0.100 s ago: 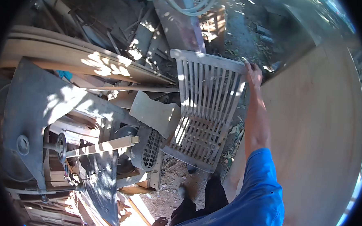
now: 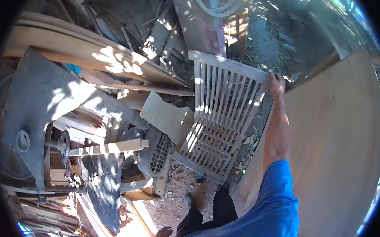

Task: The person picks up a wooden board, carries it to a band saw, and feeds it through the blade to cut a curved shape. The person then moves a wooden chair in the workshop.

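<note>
A weathered slatted wooden chair [image 2: 218, 115] stands in the middle, its tall slatted back at the far side and its slatted seat closer to my feet. My right hand [image 2: 277, 85] is closed around the right end of the chair's top rail, with that arm stretched far forward. Low in the picture, my left hand [image 2: 163, 236] hangs beside my leg, away from the chair. Its fingers look loosely bent and apart, and nothing shows in them.
A large wooden panel [image 2: 326, 147] fills the right side. Left of the chair stands a grey machine [image 2: 31, 106] with a handwheel [image 2: 64, 146] and a mesh guard [image 2: 158, 156]. Long curved boards [image 2: 82, 48] and scrap wood lie beyond it. Debris litters the ground [image 2: 174, 203].
The whole view has shifted slightly, so the far part of the scene sits more to the right. My right hand keeps its hold on the chair's top rail.
</note>
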Demonstrator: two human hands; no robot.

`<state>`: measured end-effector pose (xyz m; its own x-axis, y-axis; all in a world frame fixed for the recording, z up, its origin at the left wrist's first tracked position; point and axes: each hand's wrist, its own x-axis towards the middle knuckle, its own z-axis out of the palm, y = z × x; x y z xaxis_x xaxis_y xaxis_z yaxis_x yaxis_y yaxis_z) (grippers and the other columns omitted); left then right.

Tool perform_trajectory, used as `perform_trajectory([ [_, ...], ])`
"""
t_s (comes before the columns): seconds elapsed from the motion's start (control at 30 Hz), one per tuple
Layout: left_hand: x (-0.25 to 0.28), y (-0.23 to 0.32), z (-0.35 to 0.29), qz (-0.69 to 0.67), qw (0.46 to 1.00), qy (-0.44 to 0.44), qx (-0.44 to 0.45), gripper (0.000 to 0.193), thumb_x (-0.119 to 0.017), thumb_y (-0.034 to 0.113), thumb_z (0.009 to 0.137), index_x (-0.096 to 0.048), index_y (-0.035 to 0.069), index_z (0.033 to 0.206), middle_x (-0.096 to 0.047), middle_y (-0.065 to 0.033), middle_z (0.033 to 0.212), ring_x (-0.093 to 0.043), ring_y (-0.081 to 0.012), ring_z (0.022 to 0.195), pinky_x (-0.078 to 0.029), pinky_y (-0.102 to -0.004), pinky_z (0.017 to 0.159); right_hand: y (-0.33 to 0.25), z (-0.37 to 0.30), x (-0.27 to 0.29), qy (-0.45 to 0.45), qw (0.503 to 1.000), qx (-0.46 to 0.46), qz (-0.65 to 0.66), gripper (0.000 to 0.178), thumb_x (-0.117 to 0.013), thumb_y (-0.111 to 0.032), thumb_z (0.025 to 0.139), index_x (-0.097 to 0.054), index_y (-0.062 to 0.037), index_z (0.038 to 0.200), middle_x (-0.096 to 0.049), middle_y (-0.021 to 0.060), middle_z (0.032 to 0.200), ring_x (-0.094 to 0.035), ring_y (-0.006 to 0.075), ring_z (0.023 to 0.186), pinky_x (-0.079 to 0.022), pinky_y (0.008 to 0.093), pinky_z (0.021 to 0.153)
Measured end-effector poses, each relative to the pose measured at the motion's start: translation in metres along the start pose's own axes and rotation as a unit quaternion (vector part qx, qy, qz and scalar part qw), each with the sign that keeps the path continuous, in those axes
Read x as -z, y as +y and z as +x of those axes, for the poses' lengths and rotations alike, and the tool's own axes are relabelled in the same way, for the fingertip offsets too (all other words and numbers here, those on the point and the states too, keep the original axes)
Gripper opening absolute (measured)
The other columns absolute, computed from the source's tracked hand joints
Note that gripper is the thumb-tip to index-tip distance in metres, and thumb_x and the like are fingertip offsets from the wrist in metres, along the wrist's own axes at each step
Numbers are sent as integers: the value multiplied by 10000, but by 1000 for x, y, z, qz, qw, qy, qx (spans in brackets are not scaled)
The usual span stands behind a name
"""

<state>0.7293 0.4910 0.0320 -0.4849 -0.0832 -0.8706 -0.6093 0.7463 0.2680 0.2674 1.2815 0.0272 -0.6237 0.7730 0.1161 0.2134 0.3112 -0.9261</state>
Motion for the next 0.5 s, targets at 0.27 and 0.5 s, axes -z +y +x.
perform_trajectory([
  [0.27,-3,65,40,36,996,-57,-57,495,-624,409,908,-630,110,1303,-684,-230,1146,-660,-347,1090,-514,-414,929,-48,-91,42,-113,993,7,36,442,-742,-481,839,-647,-51,803,-487,-24,659,-419,128,626,-350,315,576],
  [0.5,9,41,164,-83,988,-83,-97,360,-602,273,957,-623,55,1243,-729,-92,974,-705,-180,834,-547,-329,675,-182,-225,41,-361,836,232,-342,485,-765,-483,817,-642,-51,999,-665,161,742,-670,317,731,-499,445,690],
])
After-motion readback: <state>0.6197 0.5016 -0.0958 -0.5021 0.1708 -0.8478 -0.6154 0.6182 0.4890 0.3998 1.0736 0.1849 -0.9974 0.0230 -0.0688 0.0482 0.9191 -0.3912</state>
